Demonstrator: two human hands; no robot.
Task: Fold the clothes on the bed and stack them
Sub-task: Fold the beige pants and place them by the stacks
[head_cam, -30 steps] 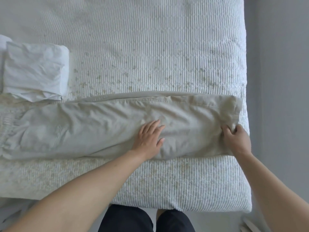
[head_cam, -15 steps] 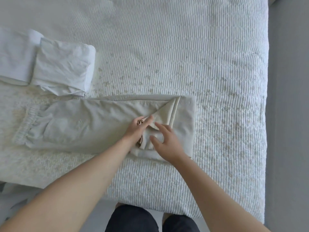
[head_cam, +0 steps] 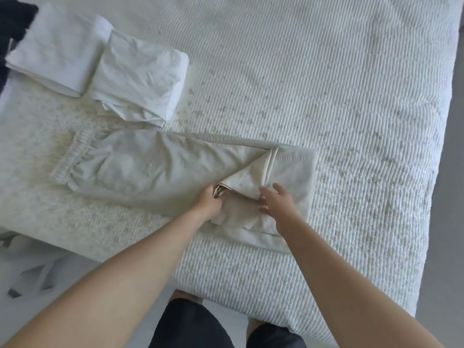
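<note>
Beige trousers [head_cam: 155, 172] are laid along the near edge of the bed [head_cam: 326, 84], the leg end already turned back over the middle. The folded-over cloth is gripped by the curled fingers of the left hand [head_cam: 209, 200]; the right hand [head_cam: 277, 204] is held just above the fold, fingers spread, nothing grasped. A lengthwise fold is judged under way (two folded white garments [head_cam: 105, 69] lie toward the far left corner). Flattening, then a further fold, is called for next.

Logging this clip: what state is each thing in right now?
Trousers: flat on the bed, leg end folded back over the middle.
Two white garments: folded, side by side.
Left hand: grips the folded-over cloth.
Right hand: open, on the fold.
Bed: covered in a ribbed quilt.
</note>
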